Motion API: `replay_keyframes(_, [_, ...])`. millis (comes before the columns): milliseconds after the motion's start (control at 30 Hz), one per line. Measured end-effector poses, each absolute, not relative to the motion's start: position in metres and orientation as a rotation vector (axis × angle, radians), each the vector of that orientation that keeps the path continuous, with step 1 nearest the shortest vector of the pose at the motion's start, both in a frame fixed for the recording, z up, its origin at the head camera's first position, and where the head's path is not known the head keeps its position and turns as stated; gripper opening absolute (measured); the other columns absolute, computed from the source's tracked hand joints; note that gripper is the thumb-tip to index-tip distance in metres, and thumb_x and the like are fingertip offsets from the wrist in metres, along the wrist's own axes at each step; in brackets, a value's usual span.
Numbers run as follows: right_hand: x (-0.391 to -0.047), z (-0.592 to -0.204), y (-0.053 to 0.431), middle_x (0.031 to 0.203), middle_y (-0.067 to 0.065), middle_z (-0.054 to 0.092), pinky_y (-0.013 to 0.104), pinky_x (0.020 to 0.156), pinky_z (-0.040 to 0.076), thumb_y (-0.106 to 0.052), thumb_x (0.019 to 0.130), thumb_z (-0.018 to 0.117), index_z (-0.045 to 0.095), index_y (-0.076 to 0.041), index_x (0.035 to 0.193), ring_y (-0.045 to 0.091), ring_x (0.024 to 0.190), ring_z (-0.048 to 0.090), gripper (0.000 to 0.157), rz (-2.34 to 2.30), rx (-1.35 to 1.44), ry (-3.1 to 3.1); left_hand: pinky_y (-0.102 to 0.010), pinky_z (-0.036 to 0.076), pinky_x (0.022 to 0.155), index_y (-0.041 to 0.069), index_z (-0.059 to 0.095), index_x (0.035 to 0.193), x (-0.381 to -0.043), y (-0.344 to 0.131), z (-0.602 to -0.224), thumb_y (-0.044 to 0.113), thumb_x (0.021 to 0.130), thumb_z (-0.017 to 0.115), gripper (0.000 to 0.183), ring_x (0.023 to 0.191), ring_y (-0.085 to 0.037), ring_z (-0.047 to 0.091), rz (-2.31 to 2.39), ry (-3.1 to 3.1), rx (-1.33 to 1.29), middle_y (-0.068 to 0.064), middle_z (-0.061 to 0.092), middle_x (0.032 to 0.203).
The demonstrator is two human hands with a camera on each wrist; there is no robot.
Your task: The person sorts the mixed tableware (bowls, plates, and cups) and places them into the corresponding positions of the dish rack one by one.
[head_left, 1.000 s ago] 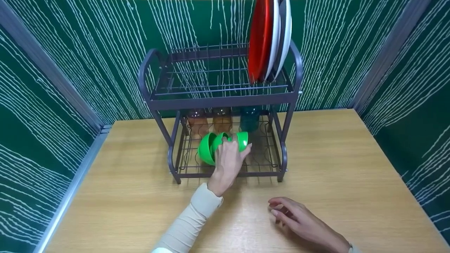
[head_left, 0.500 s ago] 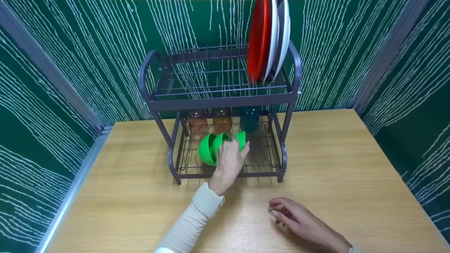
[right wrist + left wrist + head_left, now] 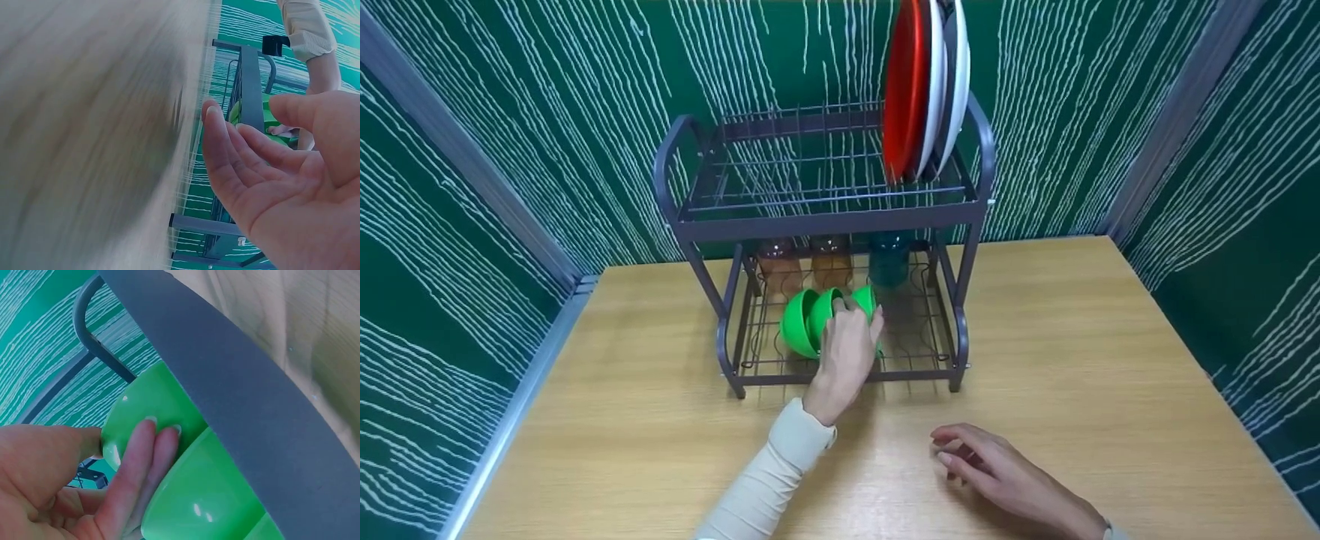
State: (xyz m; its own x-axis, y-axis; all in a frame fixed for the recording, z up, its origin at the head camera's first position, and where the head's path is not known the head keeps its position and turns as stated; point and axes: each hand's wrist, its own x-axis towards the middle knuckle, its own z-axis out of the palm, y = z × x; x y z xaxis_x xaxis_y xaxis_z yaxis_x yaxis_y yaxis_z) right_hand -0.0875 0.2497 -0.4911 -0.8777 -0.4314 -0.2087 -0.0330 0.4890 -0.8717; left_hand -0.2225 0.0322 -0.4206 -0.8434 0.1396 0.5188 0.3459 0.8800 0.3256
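Note:
Three green bowls stand on edge in a row on the rack's lower tier. The left bowl (image 3: 798, 324) and the middle bowl (image 3: 823, 319) lean close together. My left hand (image 3: 846, 345) grips the right bowl (image 3: 865, 298), its thumb on one side and fingers on the other; in the left wrist view this held bowl (image 3: 149, 396) sits close beside a neighbouring bowl (image 3: 202, 486). The hand hides part of the bowls in the head view. My right hand (image 3: 990, 469) rests by the tabletop in front of the rack, fingers loosely bent, holding nothing.
The dark two-tier dish rack (image 3: 825, 223) stands on the wooden table (image 3: 1057, 337). Upright on its top tier, at the right, are a red plate (image 3: 905, 97) and white plates (image 3: 958, 90). Behind the bowls are orange-tinted glasses (image 3: 831, 262) and a teal glass (image 3: 889, 259).
The right bowl has moved left with my left hand, closer to the middle bowl, and has turned. My right hand stays where it was. The head view has shifted slightly.

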Motion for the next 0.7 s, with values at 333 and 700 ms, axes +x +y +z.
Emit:
replay_keyframes(333, [-0.0845, -0.4913, 0.2501, 0.131, 0.006, 0.062, 0.034, 0.092, 0.055, -0.036, 0.108, 0.055, 0.056, -0.007, 0.137, 0.021, 0.112, 0.064, 0.041, -1.313, -0.439, 2.383, -0.027, 0.059, 0.054, -0.013, 0.067, 0.114, -0.2204, 0.0332, -0.4210, 0.021, 0.099, 0.071, 0.038, 0.065, -0.025, 0.073, -0.380, -2.573, -0.309, -0.020, 0.069, 0.098])
replay_keyframes(700, [-0.0864, -0.4913, 0.2498, 0.126, 0.003, 0.064, 0.036, 0.092, 0.056, -0.037, 0.107, 0.056, 0.058, -0.008, 0.133, 0.021, 0.110, 0.063, 0.039, -1.293, -0.428, 2.367, -0.029, 0.059, 0.054, -0.007, 0.065, 0.127, -0.2154, 0.0271, -0.4215, 0.019, 0.100, 0.070, 0.038, 0.068, -0.028, 0.074, -0.491, -2.566, -0.350, -0.024, 0.069, 0.111])
